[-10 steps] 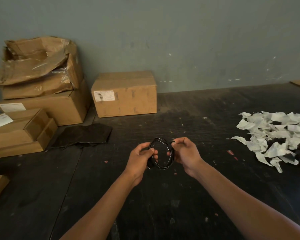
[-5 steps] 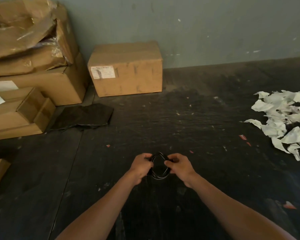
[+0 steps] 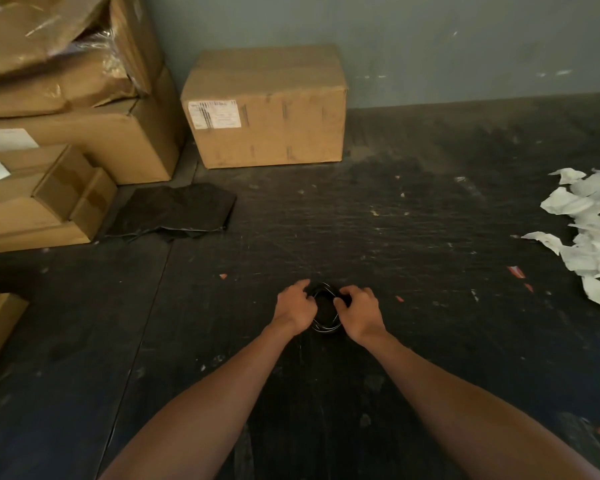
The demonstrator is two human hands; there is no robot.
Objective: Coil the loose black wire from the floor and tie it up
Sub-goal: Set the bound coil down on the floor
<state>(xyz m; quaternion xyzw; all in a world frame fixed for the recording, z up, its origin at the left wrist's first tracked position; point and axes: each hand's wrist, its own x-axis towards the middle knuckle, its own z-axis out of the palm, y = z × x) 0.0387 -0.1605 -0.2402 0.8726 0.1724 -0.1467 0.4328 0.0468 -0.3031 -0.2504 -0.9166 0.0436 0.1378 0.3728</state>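
Note:
The black wire [image 3: 326, 327] is wound into a small coil of several loops, low over the dark floor in the middle of the view. My left hand [image 3: 295, 308] grips the coil's left side with curled fingers. My right hand [image 3: 359, 311] grips its right side the same way. Both arms reach straight out from the bottom of the view. Parts of the coil are hidden under my fingers, and I cannot tell whether it touches the floor.
A closed cardboard box [image 3: 264, 105] stands against the wall ahead. Stacked cardboard boxes [image 3: 70, 140] fill the left side, with a black sheet [image 3: 170, 211] lying before them. A heap of torn white paper [image 3: 589, 237] lies at the right. Small scraps dot the dark floor [image 3: 395, 237].
Both hands have moved down and away from me with the coil, toward the floor. The view has tilted downward and drawn nearer to the boxes.

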